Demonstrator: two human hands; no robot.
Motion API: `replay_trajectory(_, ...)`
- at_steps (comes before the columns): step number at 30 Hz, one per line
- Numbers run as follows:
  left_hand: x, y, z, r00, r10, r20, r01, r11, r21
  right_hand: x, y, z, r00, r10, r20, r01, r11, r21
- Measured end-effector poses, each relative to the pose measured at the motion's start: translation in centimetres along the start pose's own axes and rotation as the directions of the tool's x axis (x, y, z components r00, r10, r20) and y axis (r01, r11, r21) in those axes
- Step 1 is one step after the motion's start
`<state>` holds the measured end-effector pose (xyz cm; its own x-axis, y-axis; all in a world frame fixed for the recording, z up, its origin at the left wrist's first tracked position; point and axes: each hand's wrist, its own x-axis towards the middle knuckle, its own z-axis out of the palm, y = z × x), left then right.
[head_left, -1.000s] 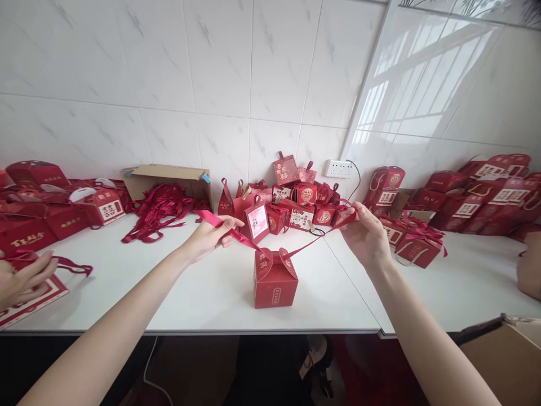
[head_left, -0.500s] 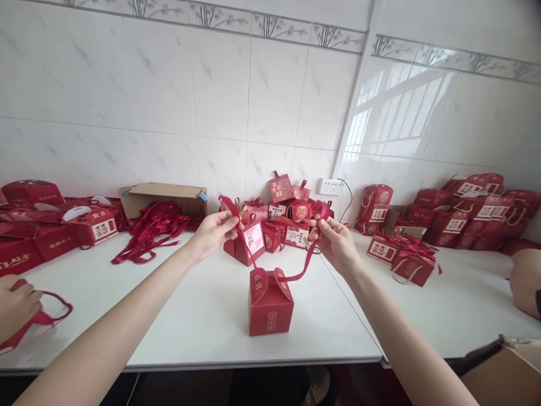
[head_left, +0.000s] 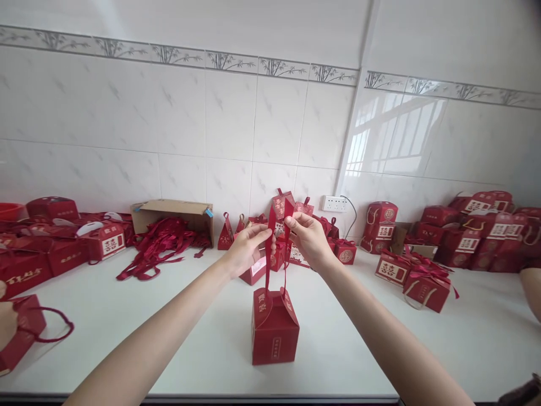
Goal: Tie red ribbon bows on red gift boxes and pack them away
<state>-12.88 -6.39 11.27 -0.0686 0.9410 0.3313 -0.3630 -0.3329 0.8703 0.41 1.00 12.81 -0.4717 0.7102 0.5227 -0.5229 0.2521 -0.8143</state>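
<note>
A small red gift box (head_left: 275, 332) with gold characters stands upright on the white table (head_left: 203, 344). From its folded top a red ribbon (head_left: 267, 262) runs up in two strands. My left hand (head_left: 249, 245) pinches one end, and my right hand (head_left: 310, 237) pinches the other. Both hands are close together above the box, with the ribbon ends sticking up past the fingers. Behind my hands, partly hidden by them, stand several other red gift boxes (head_left: 252, 272).
Loose red ribbons (head_left: 160, 242) spill from a cardboard box (head_left: 177, 207) at the back left. Red boxes are piled at the left (head_left: 63, 254) and right (head_left: 482, 231). A box with a cord handle (head_left: 25, 332) sits front left. A power strip (head_left: 336, 203) is against the tiled wall.
My hands have come inward, bringing the ribbon ends from wide apart to close together above the box. The other person's hand at the left edge has left view. The camera view has tilted slightly.
</note>
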Motion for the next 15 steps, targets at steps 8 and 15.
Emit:
replay_trajectory(8,-0.2,0.0,1.1,0.999,0.040,-0.001,-0.040,0.997,-0.065,-0.2,0.0,0.8,0.988,-0.052,0.144,0.063,0.995,-0.073)
replay_trajectory(15,-0.6,0.2,1.7,0.999,0.042,0.017,-0.041,0.998,-0.054,-0.7,-0.3,1.8,0.993,-0.013,0.120,0.032,0.987,-0.158)
